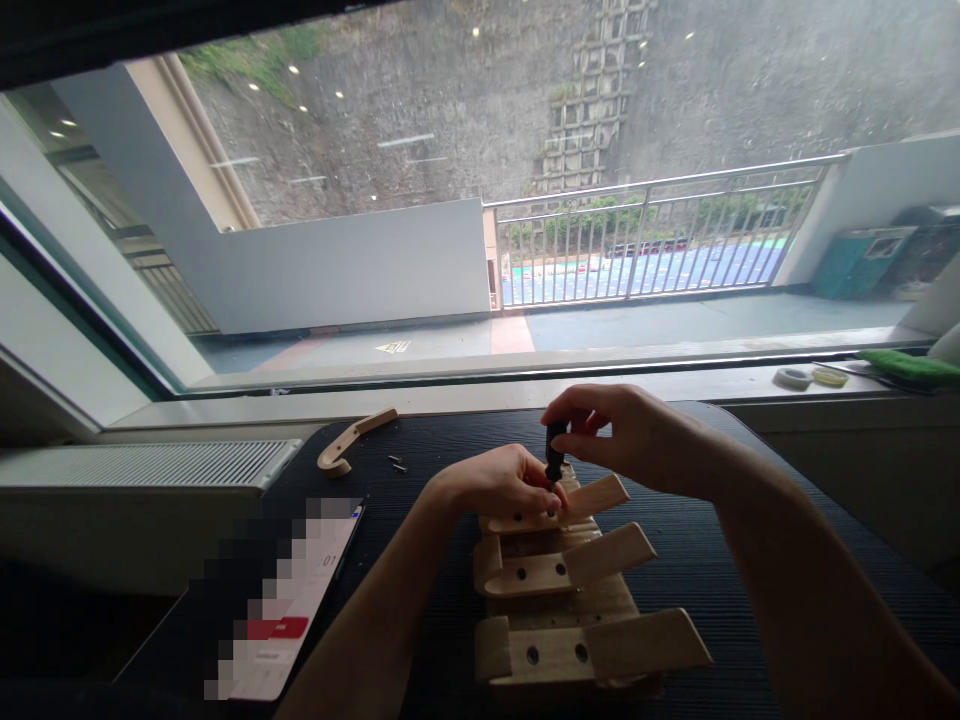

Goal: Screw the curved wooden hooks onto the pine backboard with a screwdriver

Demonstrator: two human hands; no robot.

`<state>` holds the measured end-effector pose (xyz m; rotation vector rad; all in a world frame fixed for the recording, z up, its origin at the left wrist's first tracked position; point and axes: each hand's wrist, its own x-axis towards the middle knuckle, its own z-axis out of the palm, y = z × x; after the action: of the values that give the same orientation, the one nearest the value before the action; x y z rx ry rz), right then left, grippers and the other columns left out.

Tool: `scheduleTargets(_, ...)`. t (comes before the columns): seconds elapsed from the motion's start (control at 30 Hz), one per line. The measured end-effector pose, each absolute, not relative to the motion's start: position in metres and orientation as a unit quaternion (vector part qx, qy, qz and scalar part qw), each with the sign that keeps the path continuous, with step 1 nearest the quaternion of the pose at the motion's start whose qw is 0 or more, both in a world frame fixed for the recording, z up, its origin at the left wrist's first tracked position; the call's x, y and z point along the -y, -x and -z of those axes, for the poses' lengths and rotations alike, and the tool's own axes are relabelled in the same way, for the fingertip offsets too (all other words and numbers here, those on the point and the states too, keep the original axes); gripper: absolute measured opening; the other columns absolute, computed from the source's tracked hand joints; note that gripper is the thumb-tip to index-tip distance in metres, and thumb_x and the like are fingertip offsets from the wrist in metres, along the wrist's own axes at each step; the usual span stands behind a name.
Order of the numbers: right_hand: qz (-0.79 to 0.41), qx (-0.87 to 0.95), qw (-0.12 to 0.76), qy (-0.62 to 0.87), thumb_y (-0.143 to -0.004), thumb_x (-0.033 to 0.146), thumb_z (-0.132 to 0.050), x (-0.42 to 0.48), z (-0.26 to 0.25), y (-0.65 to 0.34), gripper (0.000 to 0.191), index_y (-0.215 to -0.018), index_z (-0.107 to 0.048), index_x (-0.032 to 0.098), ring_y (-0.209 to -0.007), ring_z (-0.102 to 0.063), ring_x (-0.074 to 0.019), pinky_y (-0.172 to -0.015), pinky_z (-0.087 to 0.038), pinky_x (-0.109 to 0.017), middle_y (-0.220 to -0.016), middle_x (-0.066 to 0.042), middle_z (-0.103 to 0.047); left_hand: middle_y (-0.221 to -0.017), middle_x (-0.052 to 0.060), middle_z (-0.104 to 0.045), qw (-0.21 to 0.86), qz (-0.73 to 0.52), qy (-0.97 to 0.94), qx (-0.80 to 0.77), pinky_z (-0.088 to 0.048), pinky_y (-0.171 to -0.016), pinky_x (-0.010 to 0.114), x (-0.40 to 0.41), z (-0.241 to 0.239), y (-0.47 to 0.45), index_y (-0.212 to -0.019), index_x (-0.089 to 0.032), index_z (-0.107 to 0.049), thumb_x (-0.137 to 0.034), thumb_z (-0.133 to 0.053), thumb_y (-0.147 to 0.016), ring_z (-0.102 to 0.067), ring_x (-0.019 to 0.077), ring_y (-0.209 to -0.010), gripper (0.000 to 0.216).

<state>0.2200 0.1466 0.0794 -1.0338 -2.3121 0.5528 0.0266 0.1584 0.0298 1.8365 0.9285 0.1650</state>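
My right hand (600, 430) pinches the black handle of a screwdriver (555, 455), held nearly upright with its tip down. My left hand (502, 482) is closed low beside that tip, its fingers pressed on the farthest wooden hook (600, 496); whether they also pinch a screw is hidden. This hook lies across a brown, board-like base (559, 606). Nearer to me, a second wooden hook (607, 560) and a third wooden hook (637, 645) lie across the same base, each with two dark round holes or screw heads.
A loose wooden hook (360, 437) and a few small screws (397, 464) lie at the table's (420, 425) far left. Left of my forearm is a phone (300, 610), partly blurred out. Behind the table runs a windowsill (465, 393) with tape rolls (793, 378) and a green cloth-like item (911, 367).
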Motion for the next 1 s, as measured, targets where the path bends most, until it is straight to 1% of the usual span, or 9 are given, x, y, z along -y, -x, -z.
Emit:
scheduleTargets(0.1,-0.209,0.857,0.274,0.384,-0.078,0.028,-0.058,-0.1457,-0.0803,-0.2188,0.021,-0.096,-0.066,0.021,-0.068,-0.059,-0.012,-0.058,-0.045,-0.023,-0.079,0.0,-0.065,-0.08,0.004,-0.067,0.506,-0.069,-0.766,-0.39,-0.042,-0.063,0.021,-0.1576,-0.0307,-0.0268,-0.098,-0.013,-0.07,-0.027,-0.059,-0.073,-0.057,0.0131,-0.071,0.03)
scheduleTargets(0.2,-0.238,0.855,0.279,0.367,-0.082,0.027,-0.053,-0.1454,-0.0805,-0.2174,0.025,-0.103,-0.065,0.021,-0.069,-0.06,-0.0121,-0.06,-0.046,-0.024,-0.082,-0.001,-0.066,-0.079,0.003,-0.067,0.498,-0.067,-0.767,-0.398,-0.041,-0.062,0.02,-0.1571,-0.0318,-0.0269,-0.098,-0.014,-0.07,-0.027,-0.059,-0.074,-0.056,0.0123,-0.069,0.03)
scheduleTargets(0.3,-0.25,0.856,0.285,0.351,-0.083,0.025,-0.05,-0.1461,-0.08,-0.2172,0.023,-0.099,-0.067,0.021,-0.071,-0.06,-0.0123,-0.064,-0.047,-0.024,-0.085,-0.001,-0.067,-0.077,0.002,-0.066,0.498,-0.07,-0.77,-0.392,-0.041,-0.061,0.02,-0.1569,-0.0325,-0.027,-0.097,-0.014,-0.071,-0.026,-0.059,-0.074,-0.056,0.0116,-0.067,0.029)
scheduleTargets(0.5,-0.237,0.858,0.295,0.347,-0.082,0.027,-0.054,-0.1461,-0.0801,-0.2192,0.02,-0.095,-0.069,0.022,-0.076,-0.06,-0.0131,-0.069,-0.047,-0.025,-0.087,-0.001,-0.067,-0.079,0.004,-0.067,0.504,-0.063,-0.763,-0.399,-0.042,-0.062,0.02,-0.1564,-0.0339,-0.0274,-0.098,-0.013,-0.07,-0.026,-0.059,-0.074,-0.057,0.0125,-0.069,0.03)
scheduleTargets(0.8,-0.207,0.856,0.297,0.369,-0.079,0.026,-0.057,-0.1453,-0.0819,-0.216,0.017,-0.09,-0.069,0.023,-0.072,-0.059,-0.0119,-0.063,-0.045,-0.023,-0.081,0.001,-0.066,-0.08,0.004,-0.068,0.507,-0.068,-0.764,-0.393,-0.043,-0.064,0.021,-0.1561,-0.0336,-0.0276,-0.096,-0.013,-0.071,-0.026,-0.06,-0.073,-0.058,0.0128,-0.071,0.028)
scheduleTargets(0.87,-0.204,0.857,0.292,0.372,-0.08,0.027,-0.056,-0.1444,-0.0823,-0.2154,0.019,-0.093,-0.069,0.023,-0.072,-0.059,-0.0117,-0.062,-0.045,-0.023,-0.082,0.001,-0.066,-0.081,0.004,-0.067,0.511,-0.067,-0.761,-0.394,-0.043,-0.064,0.021,-0.1564,-0.0333,-0.0274,-0.097,-0.013,-0.07,-0.026,-0.06,-0.073,-0.058,0.0131,-0.071,0.029)
scheduleTargets(1.0,-0.231,0.859,0.277,0.364,-0.082,0.025,-0.052,-0.1441,-0.081,-0.217,0.025,-0.102,-0.067,0.024,-0.074,-0.059,-0.0111,-0.064,-0.046,-0.022,-0.09,0.0,-0.065,-0.083,0.005,-0.068,0.511,-0.064,-0.759,-0.398,-0.043,-0.064,0.022,-0.1569,-0.0324,-0.0273,-0.098,-0.013,-0.07,-0.027,-0.059,-0.073,-0.059,0.0141,-0.072,0.031)
